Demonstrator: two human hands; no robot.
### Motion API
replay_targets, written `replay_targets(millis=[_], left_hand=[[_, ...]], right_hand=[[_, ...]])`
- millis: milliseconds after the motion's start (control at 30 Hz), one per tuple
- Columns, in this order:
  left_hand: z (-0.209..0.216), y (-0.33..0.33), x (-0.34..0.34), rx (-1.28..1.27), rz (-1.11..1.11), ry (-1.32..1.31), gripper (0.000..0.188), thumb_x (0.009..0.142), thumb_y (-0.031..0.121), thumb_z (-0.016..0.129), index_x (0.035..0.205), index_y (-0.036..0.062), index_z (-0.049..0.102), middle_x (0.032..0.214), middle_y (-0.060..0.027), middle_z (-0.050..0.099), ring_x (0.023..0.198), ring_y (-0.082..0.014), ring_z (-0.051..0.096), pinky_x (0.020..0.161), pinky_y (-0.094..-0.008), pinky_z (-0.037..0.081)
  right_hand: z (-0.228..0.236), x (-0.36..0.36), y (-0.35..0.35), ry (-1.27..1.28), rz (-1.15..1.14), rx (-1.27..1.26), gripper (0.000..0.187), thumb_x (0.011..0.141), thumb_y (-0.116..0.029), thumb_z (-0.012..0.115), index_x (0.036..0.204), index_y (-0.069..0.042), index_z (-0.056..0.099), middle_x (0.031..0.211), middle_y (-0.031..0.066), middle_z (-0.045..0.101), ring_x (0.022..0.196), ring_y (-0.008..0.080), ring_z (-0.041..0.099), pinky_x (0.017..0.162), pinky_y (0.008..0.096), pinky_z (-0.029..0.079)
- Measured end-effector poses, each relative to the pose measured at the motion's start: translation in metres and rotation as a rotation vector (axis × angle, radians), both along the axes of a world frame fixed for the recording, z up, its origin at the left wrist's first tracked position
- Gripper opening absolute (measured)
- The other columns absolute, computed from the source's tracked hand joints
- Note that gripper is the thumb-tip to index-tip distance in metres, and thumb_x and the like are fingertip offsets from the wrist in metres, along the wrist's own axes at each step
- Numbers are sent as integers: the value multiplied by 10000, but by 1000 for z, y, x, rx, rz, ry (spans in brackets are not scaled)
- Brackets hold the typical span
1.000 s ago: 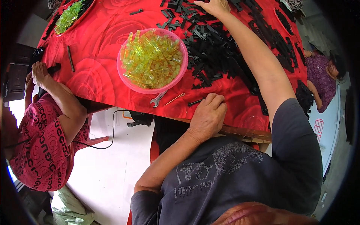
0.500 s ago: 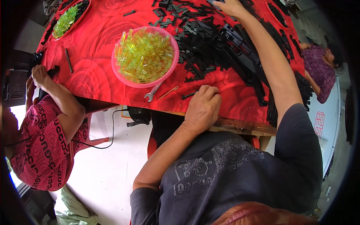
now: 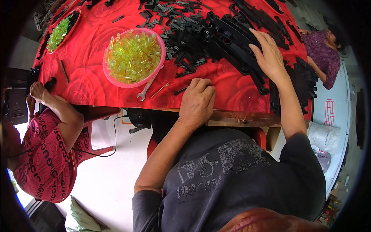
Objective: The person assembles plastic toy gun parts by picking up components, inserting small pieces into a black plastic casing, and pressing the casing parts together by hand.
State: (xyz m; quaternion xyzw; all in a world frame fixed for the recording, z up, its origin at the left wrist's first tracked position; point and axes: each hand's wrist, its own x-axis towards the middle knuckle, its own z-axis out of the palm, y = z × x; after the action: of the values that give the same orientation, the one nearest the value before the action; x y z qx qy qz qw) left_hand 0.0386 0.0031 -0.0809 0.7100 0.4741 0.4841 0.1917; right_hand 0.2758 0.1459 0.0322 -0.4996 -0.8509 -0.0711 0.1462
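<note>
At the far left, a co-worker in a red printed shirt (image 3: 42, 150) sits with hands at the table's rim. A slim dark rod (image 3: 64, 71) nearby runs from 11 to 5 o'clock, and beyond it a plate (image 3: 80, 17) bears green and black pieces. Red rose-patterned cloth (image 3: 89, 85) stretches from there to a pink bowl (image 3: 162, 50), heaped with translucent yellow-green pieces (image 3: 133, 58). Below the bowl, near the cloth's front edge, an open-ended wrench (image 3: 143, 94) aims its open end at 7 o'clock; a thin stick (image 3: 160, 89) beside it lies along 2 to 8.

A short black rod (image 3: 180, 91) lies similarly, its right end meeting the left hand (image 3: 198, 99). That hand is loosely curled at the table's edge; I cannot tell whether it grips the rod. At its 12 o'clock spreads a pile of small black pieces (image 3: 185, 38).

At its 1 o'clock lie long black parts (image 3: 232, 46), their long axes slanting from between 10 and 11 to between 4 and 5. Red cloth separates their lower end from the wooden front edge (image 3: 239, 116). The right hand (image 3: 269, 58) is open beside them, fingers toward 11; contact is unclear.

Farther right are stacked black parts (image 3: 295, 83), a pale counter (image 3: 328, 116) and a person in purple (image 3: 328, 58).
</note>
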Motion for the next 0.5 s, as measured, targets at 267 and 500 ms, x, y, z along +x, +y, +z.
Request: replay_targets(millis=[267,500], left_hand=[[-1,-2,-1,17,-9,-5,156,798,5,721,950,11,682,1057,-122,652,1024,-342,619,862,-426,535],[-1,-2,-1,18,-19,-5,167,790,-3,717,952,8,676,1058,-120,652,1026,-343,619,866,-425,535]], right_hand=[[-4,-27,-9,-124,-26,-102,774,863,-558,759,1450,-96,556,1486,276,495,1330,472,511,1103,505,446],[-44,-42,-5,-184,99,90,886,783,-512,829,1515,-157,476,1459,205,479,1357,386,462,1075,528,410]])
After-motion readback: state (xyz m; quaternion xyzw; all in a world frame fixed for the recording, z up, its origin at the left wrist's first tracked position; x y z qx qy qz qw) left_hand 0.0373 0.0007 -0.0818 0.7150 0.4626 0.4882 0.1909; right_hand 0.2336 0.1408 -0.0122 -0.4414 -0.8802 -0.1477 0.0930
